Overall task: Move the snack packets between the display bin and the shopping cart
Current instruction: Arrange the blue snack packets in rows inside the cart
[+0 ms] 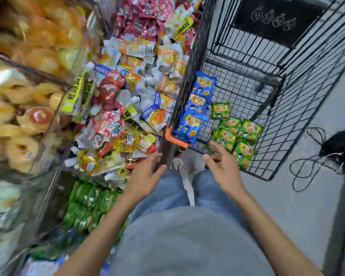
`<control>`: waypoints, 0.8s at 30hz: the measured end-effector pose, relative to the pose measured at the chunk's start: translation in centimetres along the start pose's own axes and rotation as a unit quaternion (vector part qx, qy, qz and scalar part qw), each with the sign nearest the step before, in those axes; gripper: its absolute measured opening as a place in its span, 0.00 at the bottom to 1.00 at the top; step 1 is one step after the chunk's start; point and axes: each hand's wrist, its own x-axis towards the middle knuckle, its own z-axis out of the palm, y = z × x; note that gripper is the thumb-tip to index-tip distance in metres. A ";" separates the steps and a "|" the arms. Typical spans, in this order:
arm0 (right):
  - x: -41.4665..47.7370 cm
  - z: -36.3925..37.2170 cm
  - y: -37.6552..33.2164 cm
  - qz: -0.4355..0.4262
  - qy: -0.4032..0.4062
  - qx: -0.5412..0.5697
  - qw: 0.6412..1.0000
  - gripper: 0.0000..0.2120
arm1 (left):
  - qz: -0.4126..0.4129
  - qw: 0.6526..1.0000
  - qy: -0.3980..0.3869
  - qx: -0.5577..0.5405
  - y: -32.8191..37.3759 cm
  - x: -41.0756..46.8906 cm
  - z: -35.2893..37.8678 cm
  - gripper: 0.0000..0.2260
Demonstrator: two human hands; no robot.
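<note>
A black wire shopping cart (pixel 267 120) stands to the right of the display bins. Inside it, three blue snack packets (pixel 197 108) lean in a row against its left wall, and several green snack packets (pixel 235 136) lie on its floor near the front edge. My right hand (pixel 220 166) hovers open at the cart's near edge, its fingertips just short of the green packets, holding nothing. My left hand (pixel 145 176) is open and empty too, at the near edge of the display bin (pixel 127 100) heaped with mixed snack packets.
Below that bin, a lower bin (pixel 88 204) holds more green packets. Clear bins of wrapped buns (pixel 28 108) fill the left side. An orange corner bumper (pixel 174 139) marks the cart's near-left corner. A black bag with loose cords (pixel 327 156) lies on the grey floor at right.
</note>
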 end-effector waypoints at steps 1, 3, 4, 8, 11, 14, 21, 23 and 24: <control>-0.8 -0.5 0.8 0.004 -0.019 -0.014 1.000 0.19 | -0.033 0.999 0.005 -0.015 -0.5 -1.2 0.6 0.16; -1.9 -1.7 2.3 0.013 -0.049 -0.039 0.998 0.19 | -0.094 0.995 0.027 -0.037 -1.1 -3.0 2.1 0.15; -2.4 -2.4 3.0 0.013 -0.064 -0.057 0.996 0.19 | -0.119 0.991 0.036 -0.054 -1.2 -3.8 3.1 0.15; -4.3 -4.9 5.8 -0.018 -0.159 -0.140 0.977 0.17 | -0.208 0.960 0.097 -0.161 -0.7 -6.7 6.8 0.15; -5.5 -5.5 6.8 -0.066 -0.252 -0.222 0.940 0.17 | -0.263 0.926 0.157 -0.223 -0.4 -10.4 9.7 0.15; -6.5 -4.2 6.2 -0.118 -0.332 -0.277 0.894 0.19 | -0.315 0.879 0.223 -0.280 -0.3 -16.0 12.6 0.14; -11.8 3.5 2.2 -0.289 -0.485 -0.366 0.740 0.21 | -0.408 0.667 0.412 -0.468 -1.3 -29.4 20.1 0.14; -14.4 6.0 1.5 -0.320 -0.511 -0.379 0.702 0.21 | -0.423 0.608 0.452 -0.496 -1.6 -32.6 22.5 0.14; -15.7 7.2 1.2 -0.330 -0.524 -0.387 0.683 0.21 | -0.429 0.582 0.471 -0.506 -1.8 -34.1 23.6 0.13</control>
